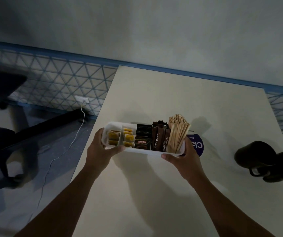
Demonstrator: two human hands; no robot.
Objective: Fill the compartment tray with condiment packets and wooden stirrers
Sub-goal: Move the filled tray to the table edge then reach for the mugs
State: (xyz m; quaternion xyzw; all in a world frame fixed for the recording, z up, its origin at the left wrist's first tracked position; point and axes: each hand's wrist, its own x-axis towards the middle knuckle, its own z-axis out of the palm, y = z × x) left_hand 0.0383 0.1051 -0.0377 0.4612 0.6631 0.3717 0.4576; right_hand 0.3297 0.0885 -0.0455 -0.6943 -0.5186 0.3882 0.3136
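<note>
Tray (138,150) hangs between my palms, left hand (101,149) and right hand (185,158) each clamped on an end; I should keep it level so the stirrers (177,134) by my right fingers and the packets (143,139) stay put

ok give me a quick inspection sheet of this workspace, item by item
surface: pale table, mostly bare, dim light
job's things: white compartment tray held at both ends; yellow packets in the two left sections, dark Kopiko sachets, brown City Cafe sticks, wooden stirrers upright at the right end
clutter: blue-purple labelled pack behind the tray; dark object at the right edge, kind unclear
grippers: left hand grips the tray's left end, right hand its right end, fingers wrapped around the rim
cables: white cable from a wall socket across the floor
surroundings: wall with blue triangle pattern, dark chair at left
</note>
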